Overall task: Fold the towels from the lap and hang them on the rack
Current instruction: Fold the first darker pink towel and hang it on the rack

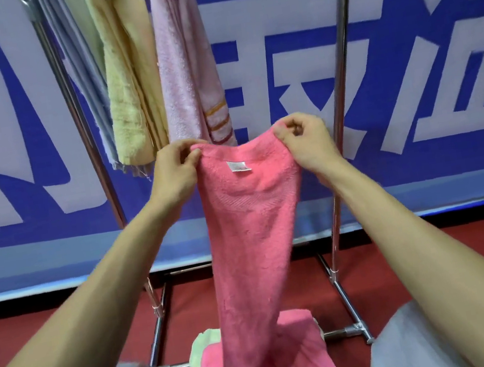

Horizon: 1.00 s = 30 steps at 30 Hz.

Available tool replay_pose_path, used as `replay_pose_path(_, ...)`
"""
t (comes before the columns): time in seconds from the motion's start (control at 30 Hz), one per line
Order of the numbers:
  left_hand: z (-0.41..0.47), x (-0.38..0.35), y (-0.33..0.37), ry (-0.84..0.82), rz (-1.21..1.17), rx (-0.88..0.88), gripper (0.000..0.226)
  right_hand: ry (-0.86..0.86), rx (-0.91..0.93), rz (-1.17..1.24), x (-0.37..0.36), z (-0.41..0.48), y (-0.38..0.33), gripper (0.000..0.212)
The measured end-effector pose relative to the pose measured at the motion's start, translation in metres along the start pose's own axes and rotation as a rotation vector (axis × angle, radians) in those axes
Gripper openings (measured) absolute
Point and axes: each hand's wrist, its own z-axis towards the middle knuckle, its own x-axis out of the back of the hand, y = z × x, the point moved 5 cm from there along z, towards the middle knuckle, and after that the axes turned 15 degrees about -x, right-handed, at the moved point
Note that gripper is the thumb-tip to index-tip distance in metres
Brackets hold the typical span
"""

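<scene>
Lighting was bright, even, soft-shadowed; glare streaked shiny chrome rack poles (pixel 340 70); wide-angle bending at edges; slight blur throughout.

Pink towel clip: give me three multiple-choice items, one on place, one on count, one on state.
1. Where is the white label on the pink towel?
A. Near the top edge, between the hands
B. At the bottom end
C. On the floor

2. How many towels hang on the rack?
A. One
B. Three
C. Six

3. How is the pink towel held?
A. By the left hand alone
B. Bundled in the lap
C. By both hands, the right hand pinching the other top corner

Key: 1 A, the label sits just under the top edge. 2 B, grey-blue, yellow and pale pink. 3 C, each hand pinches a corner.
</scene>
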Motion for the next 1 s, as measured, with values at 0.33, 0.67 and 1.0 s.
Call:
replay_pose_path(0.33, 0.088, 0.07, 0.098, 0.419, 0.035, -0.342, 0.019, 0.278, 0.304, 0.04, 0.048, 0.019, -0.157, 0.015)
replay_pose_path(0.67, 0.081, 0.071, 0.098, 0.443, -0.076, -0.15, 0.02, 0.205, 0.21, -0.042, 0.043, 0.022, -0.154, 0.015)
replay_pose_path(1.0, 0.068, 0.049, 0.073, 0.26, -0.197, -0.045, 0.018, 0.216, 0.131, -0.038, 0.044, 0.031, -0.124, 0.007)
